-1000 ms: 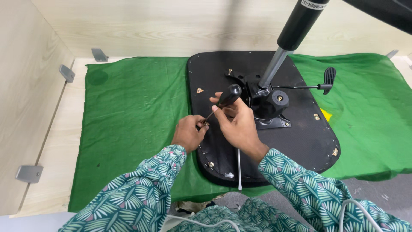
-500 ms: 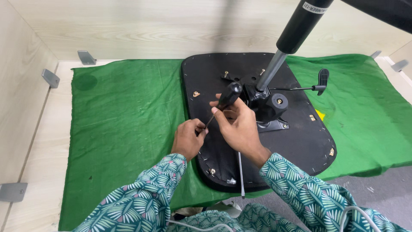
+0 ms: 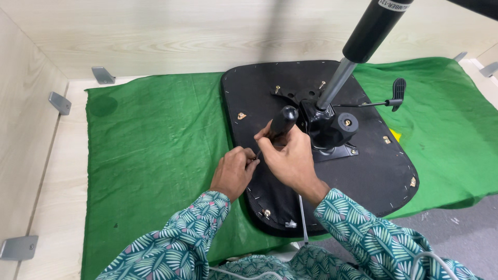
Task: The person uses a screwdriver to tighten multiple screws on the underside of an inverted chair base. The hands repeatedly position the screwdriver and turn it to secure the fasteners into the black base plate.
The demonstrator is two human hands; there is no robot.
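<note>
Right hand (image 3: pixel 293 158): grip closed around the black handle of a screwdriver (image 3: pixel 281 123), which stands tilted, handle up and away from the person, tip down toward the left hand; the tip itself is hidden between the two hands.

Left hand (image 3: pixel 233 171): rests at the left edge of the seat, fingers (image 3: pixel 251 162) pinched together just beside the screwdriver's lower end. The grip is narrow; whether it holds a small part cannot be told.

Chair seat (image 3: pixel 270 93): black, rounded, lying underside up on the green cloth (image 3: pixel 155 150), roughly centre of the view. Staples line its rim; several brass-coloured inserts show near the edges.

Metal mechanism (image 3: pixel 329 127): black, fixed at the middle of the seat underside, just right of the right hand. A shiny rod (image 3: pixel 334 83) rises from it at a slant into a thick black cylinder (image 3: pixel 376 26) that runs out of the top of the view. A thin lever with a black paddle end (image 3: pixel 398 91) juts to the right.

Cloth: spread over a pale wooden desk (image 3: pixel 57 171), with light wooden walls behind and to the left.

Metal brackets (image 3: pixel 102 75): grey, set where the walls meet the desk.

Sleeves (image 3: pixel 176 243): teal, leaf-patterned, on both forearms.
</note>
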